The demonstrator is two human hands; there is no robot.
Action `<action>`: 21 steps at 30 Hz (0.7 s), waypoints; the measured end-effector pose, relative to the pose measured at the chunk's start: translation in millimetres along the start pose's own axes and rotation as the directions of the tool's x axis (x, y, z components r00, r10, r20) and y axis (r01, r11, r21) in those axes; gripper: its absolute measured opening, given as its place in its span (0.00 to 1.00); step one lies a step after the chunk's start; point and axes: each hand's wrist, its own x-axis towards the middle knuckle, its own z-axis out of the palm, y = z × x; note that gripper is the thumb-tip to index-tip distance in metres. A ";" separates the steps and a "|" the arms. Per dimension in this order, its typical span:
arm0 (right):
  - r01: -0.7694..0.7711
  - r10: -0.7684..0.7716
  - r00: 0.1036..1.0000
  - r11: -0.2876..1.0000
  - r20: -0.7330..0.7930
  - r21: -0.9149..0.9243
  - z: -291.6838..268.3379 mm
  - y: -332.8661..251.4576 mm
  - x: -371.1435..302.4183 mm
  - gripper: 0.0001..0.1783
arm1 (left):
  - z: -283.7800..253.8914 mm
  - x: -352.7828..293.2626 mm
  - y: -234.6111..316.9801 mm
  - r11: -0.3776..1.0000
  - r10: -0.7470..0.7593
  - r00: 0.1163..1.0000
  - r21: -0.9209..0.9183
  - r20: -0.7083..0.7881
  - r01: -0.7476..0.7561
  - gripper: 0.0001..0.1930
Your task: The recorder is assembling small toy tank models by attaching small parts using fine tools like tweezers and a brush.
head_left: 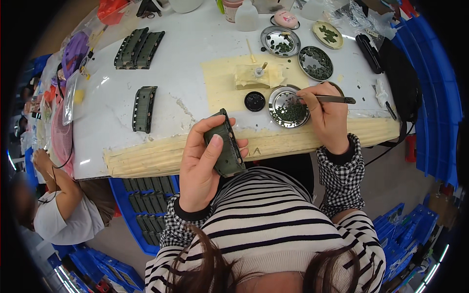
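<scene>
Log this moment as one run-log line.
left hand: holds green track piece | right hand: holds tweezers, tips over round metal dish | table

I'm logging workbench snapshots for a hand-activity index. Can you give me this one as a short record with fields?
left hand: left hand grips a dark green track-like plastic part, held above the table edge
right hand: right hand holds tweezers, tips over a round metal dish of small green pieces
nearby: black round lid; two more metal dishes; small glue pot
table: white table, with similar green parts lying on it
</scene>
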 end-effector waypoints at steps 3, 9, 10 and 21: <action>-0.033 0.033 0.999 0.998 -0.001 0.047 -0.2 -0.3 -1.1 0.06 | -0.2 2.8 -5.0 1.000 -0.003 0.999 0.025 0.037 0.002 0.10; -0.064 0.041 0.997 0.868 0.058 0.492 -6.8 -46.2 5.1 0.11 | 8.3 17.9 -9.5 0.981 -0.186 0.965 -0.020 0.187 0.193 0.13; -0.036 -0.008 0.997 0.832 0.077 0.554 -5.3 -53.5 7.0 0.12 | 9.8 22.3 -10.0 0.962 -0.249 0.938 -0.052 0.241 0.268 0.14; -0.094 -0.038 0.979 0.788 0.202 0.609 10.6 -66.9 10.8 0.12 | 9.2 25.1 -18.2 0.950 -0.191 0.932 -0.182 0.308 0.255 0.16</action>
